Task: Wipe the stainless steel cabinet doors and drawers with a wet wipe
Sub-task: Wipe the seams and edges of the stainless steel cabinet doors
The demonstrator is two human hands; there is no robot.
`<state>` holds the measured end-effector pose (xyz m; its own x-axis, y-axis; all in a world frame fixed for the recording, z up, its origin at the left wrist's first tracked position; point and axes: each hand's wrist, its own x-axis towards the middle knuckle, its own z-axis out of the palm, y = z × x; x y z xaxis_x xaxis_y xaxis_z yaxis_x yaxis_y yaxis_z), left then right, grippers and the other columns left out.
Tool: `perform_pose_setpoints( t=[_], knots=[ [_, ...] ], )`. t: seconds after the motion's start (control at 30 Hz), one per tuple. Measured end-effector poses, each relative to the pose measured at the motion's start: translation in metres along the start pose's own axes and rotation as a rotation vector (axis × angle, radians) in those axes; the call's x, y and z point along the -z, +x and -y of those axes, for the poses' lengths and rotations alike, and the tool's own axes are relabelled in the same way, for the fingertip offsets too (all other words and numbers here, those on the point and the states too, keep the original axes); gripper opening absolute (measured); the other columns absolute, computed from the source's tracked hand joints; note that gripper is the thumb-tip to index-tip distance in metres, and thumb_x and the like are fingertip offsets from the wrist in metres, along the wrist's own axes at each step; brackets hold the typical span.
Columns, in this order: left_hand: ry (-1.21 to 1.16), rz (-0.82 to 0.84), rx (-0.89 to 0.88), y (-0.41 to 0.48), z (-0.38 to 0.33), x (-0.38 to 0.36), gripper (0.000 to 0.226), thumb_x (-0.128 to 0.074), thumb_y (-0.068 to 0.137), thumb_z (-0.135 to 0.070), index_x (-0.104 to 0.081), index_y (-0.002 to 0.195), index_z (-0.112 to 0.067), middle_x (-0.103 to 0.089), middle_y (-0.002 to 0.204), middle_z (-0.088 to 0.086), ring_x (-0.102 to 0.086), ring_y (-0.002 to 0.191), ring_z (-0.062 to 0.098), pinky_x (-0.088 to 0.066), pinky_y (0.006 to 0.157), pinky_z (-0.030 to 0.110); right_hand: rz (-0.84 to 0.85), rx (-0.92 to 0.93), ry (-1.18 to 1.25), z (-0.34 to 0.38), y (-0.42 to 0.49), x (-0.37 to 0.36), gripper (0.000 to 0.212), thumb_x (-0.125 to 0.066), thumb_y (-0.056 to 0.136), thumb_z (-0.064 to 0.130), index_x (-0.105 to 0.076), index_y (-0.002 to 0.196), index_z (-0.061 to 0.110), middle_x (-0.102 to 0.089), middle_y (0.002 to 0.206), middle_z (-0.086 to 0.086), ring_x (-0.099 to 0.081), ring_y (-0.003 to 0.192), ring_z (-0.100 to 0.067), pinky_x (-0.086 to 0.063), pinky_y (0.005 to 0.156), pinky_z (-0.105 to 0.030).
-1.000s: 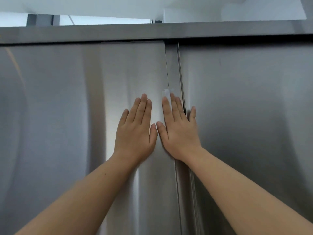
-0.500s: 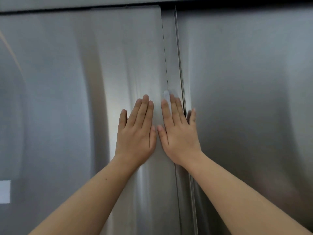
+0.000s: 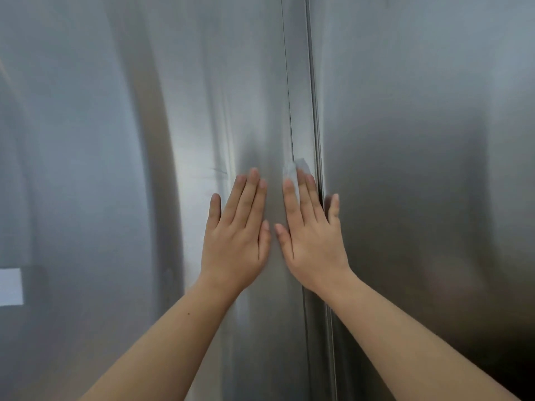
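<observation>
**Wipe slides down cabinet seam**
Left hand (image 3: 236, 241) and right hand (image 3: 311, 241), both flat, fingers straight, press the left door (image 3: 86, 140); the wet wipe (image 3: 295, 169) sits under the right fingers beside the seam (image 3: 314, 82). Top rail, seen a second ago, is gone: stroke descending.

soft even light — hazy glare, slight blur.

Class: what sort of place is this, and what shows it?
Probably a commercial kitchen or similar workroom: two stainless steel cabinet doors meet at a vertical seam, and the right hand presses a wet wipe.
</observation>
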<state>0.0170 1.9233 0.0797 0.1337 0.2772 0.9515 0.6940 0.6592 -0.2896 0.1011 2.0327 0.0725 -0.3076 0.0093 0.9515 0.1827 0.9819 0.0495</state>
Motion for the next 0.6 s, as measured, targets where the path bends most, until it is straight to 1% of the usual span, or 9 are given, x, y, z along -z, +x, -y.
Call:
perform_pose_setpoints(
  t=[0.1, 0.17, 0.27, 0.33, 0.37, 0.47, 0.6],
  knots=[
    [-0.011, 0.025, 0.004, -0.011, -0.003, 0.0, 0.057, -0.03, 0.092, -0.026, -0.027, 0.145, -0.006, -0.023, 0.153, 0.009, -0.02, 0.141, 0.022, -0.014, 0.114, 0.045, 0.006, 0.012, -0.043, 0.002, -0.015, -0.002, 0.06, -0.026, 0.095, 0.038, -0.015, 0.144, 0.004, -0.015, 0.152, -0.019, -0.015, 0.141, -0.031, -0.004, 0.11, -0.049],
    [-0.021, 0.037, 0.009, -0.012, -0.003, 0.001, 0.057, -0.03, 0.091, -0.025, -0.027, 0.145, -0.006, -0.022, 0.153, 0.009, -0.02, 0.141, 0.021, -0.014, 0.113, 0.045, 0.019, 0.016, -0.072, 0.002, -0.019, -0.002, 0.06, -0.026, 0.095, 0.037, -0.016, 0.143, 0.004, -0.017, 0.151, -0.02, -0.017, 0.14, -0.033, -0.003, 0.11, -0.048],
    [-0.027, 0.044, 0.016, -0.011, -0.003, 0.001, 0.057, -0.03, 0.091, -0.025, -0.025, 0.145, -0.007, -0.021, 0.153, 0.008, -0.018, 0.141, 0.02, -0.013, 0.113, 0.044, 0.056, 0.05, -0.119, -0.002, -0.012, 0.001, 0.06, -0.022, 0.095, 0.04, -0.01, 0.144, 0.008, -0.011, 0.153, -0.019, -0.01, 0.142, -0.031, 0.006, 0.112, -0.043],
    [-0.028, 0.044, 0.017, -0.012, -0.002, 0.0, 0.057, -0.029, 0.092, -0.026, -0.025, 0.146, -0.007, -0.02, 0.153, 0.007, -0.017, 0.141, 0.019, -0.012, 0.114, 0.043, 0.055, 0.064, -0.129, -0.006, 0.0, 0.003, 0.06, -0.019, 0.096, 0.041, -0.005, 0.145, 0.01, -0.004, 0.153, -0.016, -0.003, 0.143, -0.028, 0.015, 0.113, -0.038],
    [-0.028, 0.045, 0.016, -0.013, -0.002, 0.0, 0.057, -0.029, 0.092, -0.026, -0.025, 0.146, -0.007, -0.02, 0.153, 0.008, -0.017, 0.141, 0.019, -0.012, 0.114, 0.043, 0.045, 0.064, -0.123, -0.007, 0.006, 0.003, 0.06, -0.019, 0.096, 0.041, -0.004, 0.144, 0.01, -0.003, 0.154, -0.016, -0.002, 0.143, -0.026, 0.017, 0.112, -0.036],
    [-0.024, 0.052, 0.012, -0.013, -0.002, 0.0, 0.057, -0.028, 0.092, -0.026, -0.024, 0.146, -0.007, -0.019, 0.153, 0.007, -0.016, 0.142, 0.019, -0.01, 0.114, 0.043, 0.014, 0.046, -0.09, -0.006, 0.011, -0.001, 0.059, -0.021, 0.096, 0.038, -0.004, 0.144, 0.008, -0.006, 0.154, -0.017, -0.003, 0.143, -0.026, 0.014, 0.112, -0.037],
    [-0.026, 0.061, 0.018, -0.013, -0.003, 0.001, 0.058, -0.028, 0.092, -0.025, -0.022, 0.146, -0.007, -0.02, 0.154, 0.008, -0.017, 0.142, 0.02, -0.012, 0.114, 0.045, -0.015, 0.029, -0.072, 0.0, -0.023, -0.011, 0.059, -0.024, 0.097, 0.036, -0.011, 0.144, 0.004, -0.008, 0.152, -0.017, -0.01, 0.142, -0.029, 0.005, 0.114, -0.04]
  ],
)
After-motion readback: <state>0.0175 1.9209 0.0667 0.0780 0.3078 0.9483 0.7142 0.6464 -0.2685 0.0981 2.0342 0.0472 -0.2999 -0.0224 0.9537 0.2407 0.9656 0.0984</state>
